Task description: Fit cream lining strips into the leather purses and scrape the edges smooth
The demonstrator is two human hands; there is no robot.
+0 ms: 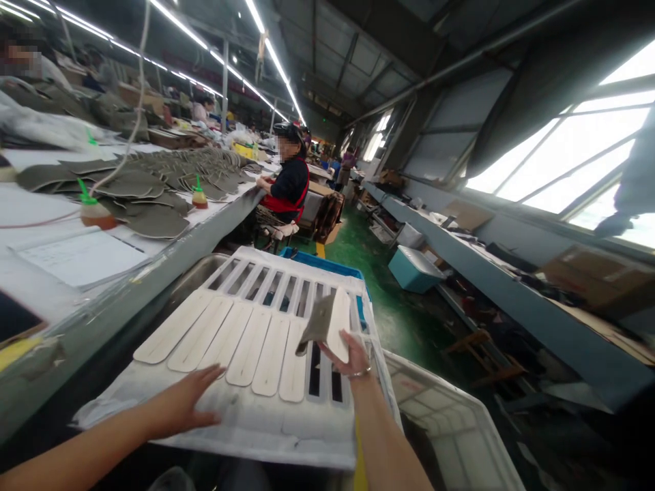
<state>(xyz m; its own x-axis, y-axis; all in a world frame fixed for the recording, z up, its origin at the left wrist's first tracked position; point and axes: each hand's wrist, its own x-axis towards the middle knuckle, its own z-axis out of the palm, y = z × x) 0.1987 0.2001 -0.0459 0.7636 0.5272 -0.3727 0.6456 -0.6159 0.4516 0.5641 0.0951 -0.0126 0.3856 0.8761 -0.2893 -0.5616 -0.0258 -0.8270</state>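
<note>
My right hand (352,354) is closed around a white round-ended strip (338,326) and a folded grey-brown piece (319,320) beside it. It holds them up over the right side of a slotted white rack (307,426). Several flat white strips (260,351) with rounded ends lie side by side across the rack. My left hand (184,406) is open, fingers spread, near the lower ends of the strips at the left. Whether its fingertips touch the rack's cloth-like cover, I cannot tell. Dark slots show between the bars at the top and right.
A long table at left carries stacked grey-brown pieces (153,181), green-tipped bottles (97,210) and a paper pad (82,258). A co-worker (289,174) sits ahead beside it. A blue crate edge (327,260), a white bin (455,423) and a teal box (414,267) stand nearby.
</note>
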